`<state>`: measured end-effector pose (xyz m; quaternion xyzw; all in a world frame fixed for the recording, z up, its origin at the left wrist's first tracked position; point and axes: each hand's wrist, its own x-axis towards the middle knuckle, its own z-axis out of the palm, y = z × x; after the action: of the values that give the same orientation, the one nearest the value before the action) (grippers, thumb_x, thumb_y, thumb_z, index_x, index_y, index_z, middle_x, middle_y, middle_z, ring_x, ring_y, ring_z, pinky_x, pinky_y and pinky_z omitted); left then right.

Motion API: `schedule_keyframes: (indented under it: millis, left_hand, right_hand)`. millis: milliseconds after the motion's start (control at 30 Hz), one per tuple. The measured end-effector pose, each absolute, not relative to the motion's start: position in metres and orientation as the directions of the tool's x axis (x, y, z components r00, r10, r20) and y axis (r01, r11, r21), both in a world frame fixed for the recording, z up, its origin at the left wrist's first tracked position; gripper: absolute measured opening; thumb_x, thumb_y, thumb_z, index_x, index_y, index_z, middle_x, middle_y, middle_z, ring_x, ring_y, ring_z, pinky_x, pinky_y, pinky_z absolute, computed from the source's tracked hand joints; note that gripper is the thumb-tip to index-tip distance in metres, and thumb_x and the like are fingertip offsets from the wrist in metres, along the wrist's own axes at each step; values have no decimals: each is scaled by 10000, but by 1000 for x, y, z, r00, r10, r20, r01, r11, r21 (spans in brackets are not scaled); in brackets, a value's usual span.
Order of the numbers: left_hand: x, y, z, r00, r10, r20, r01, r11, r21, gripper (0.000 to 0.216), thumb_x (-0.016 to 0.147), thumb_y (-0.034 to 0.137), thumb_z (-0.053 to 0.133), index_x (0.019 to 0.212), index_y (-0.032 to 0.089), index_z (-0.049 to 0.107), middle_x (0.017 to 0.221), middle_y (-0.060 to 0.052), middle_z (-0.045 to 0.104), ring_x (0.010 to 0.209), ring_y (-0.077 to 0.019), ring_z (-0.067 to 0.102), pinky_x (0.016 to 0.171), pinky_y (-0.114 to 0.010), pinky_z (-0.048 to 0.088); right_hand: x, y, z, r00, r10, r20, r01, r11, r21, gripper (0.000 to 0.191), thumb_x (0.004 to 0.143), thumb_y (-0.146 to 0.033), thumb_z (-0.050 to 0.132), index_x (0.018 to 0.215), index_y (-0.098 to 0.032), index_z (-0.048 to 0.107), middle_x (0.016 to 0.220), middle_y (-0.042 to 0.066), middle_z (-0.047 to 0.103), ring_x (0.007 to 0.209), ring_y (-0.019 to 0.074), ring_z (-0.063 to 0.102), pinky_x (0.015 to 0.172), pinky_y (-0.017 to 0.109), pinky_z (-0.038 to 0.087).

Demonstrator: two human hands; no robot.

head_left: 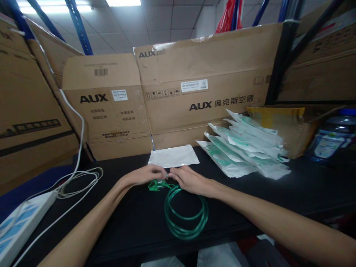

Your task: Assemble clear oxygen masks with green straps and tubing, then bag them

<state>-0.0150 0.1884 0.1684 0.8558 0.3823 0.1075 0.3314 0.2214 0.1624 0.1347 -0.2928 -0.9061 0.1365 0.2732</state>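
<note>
My left hand [151,174] and my right hand [190,180] meet fingertip to fingertip just above the black tabletop. Both are closed in a pinch on a thin green tube, of which only a small bit shows between the fingers. Below my right hand hangs or lies a loose coil of clear green tubing [187,235]. A small green and clear plastic piece [158,185] is beneath my left hand; its exact kind is hard to make out. Just beyond my hands, a flat white pouch [174,156] lies on the table.
To the right, a slumped stack of white pouches [244,148] shows green contents. Behind it stand an open carton [283,129] and a blue-capped bottle [332,135]. Tall cardboard panels [208,66] wall the back. A power strip [26,226] and white cable [82,129] occupy the left.
</note>
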Motion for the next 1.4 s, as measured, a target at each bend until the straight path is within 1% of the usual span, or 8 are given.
schedule_keyframes:
  millis: [133, 300, 567, 733, 967, 1133, 1300, 1400]
  left_hand:
    - [-17, 188, 168, 672, 739, -50, 590, -493, 640, 363, 892, 455, 616, 1045, 156, 753, 1004, -38, 746, 950, -210, 631, 886, -262, 458]
    - [-14, 185, 169, 646, 763, -27, 610, -495, 619, 379, 879, 476, 635, 1059, 164, 754, 999, -39, 745, 955, -221, 622, 890, -278, 451]
    - [-17, 191, 168, 679, 727, -100, 594, -464, 657, 384, 907, 485, 549, 924, 170, 767, 933, -33, 752, 874, -200, 623, 841, -261, 455]
    - [-21, 195, 166, 673, 726, -137, 596, -423, 682, 345, 877, 452, 565, 896, 163, 753, 904, -35, 747, 851, -197, 614, 825, -271, 454]
    - [-19, 190, 168, 655, 749, -95, 578, -416, 702, 305, 830, 454, 656, 909, 164, 708, 855, -10, 684, 830, -188, 588, 807, -273, 451]
    - [-29, 190, 169, 612, 790, -38, 567, -404, 718, 306, 809, 438, 702, 934, 160, 680, 887, -27, 680, 864, -193, 597, 813, -286, 456]
    - [-37, 191, 174, 628, 771, -104, 588, -383, 712, 394, 878, 516, 623, 951, 152, 753, 943, -63, 735, 920, -212, 635, 861, -293, 469]
    - [-33, 189, 178, 633, 760, -148, 610, -372, 699, 352, 857, 484, 645, 942, 165, 765, 910, -46, 743, 879, -205, 638, 825, -278, 480]
  right_hand:
    - [220, 163, 134, -668, 633, 391, 485, 769, -416, 284, 1046, -216, 427, 820, -167, 593, 590, -40, 453, 526, 111, 381, 573, 268, 255]
    - [219, 166, 133, -665, 645, 377, 481, 756, -444, 308, 1035, -175, 418, 758, -179, 553, 618, -20, 503, 585, 126, 475, 624, 263, 307]
    - [216, 161, 134, -651, 623, 435, 422, 772, -475, 207, 1019, -194, 489, 818, -186, 537, 721, -13, 538, 675, 137, 495, 665, 250, 346]
    - [215, 157, 133, -647, 609, 459, 403, 784, -472, 125, 963, -140, 551, 848, -185, 534, 766, -16, 543, 690, 134, 464, 661, 243, 342]
    - [211, 162, 127, -621, 640, 453, 441, 763, -473, 273, 1036, -244, 473, 790, -179, 571, 659, -28, 519, 588, 116, 449, 601, 246, 307]
    - [211, 164, 125, -570, 694, 439, 499, 718, -486, 346, 1048, -220, 410, 751, -173, 580, 623, -9, 518, 569, 129, 445, 607, 271, 303]
    - [214, 164, 130, -547, 708, 446, 480, 702, -526, 179, 1008, -287, 550, 884, -180, 622, 696, -16, 569, 655, 140, 506, 648, 253, 335]
    - [217, 167, 133, -526, 721, 451, 466, 688, -556, 138, 982, -290, 601, 923, -171, 639, 699, -28, 571, 659, 135, 501, 639, 243, 338]
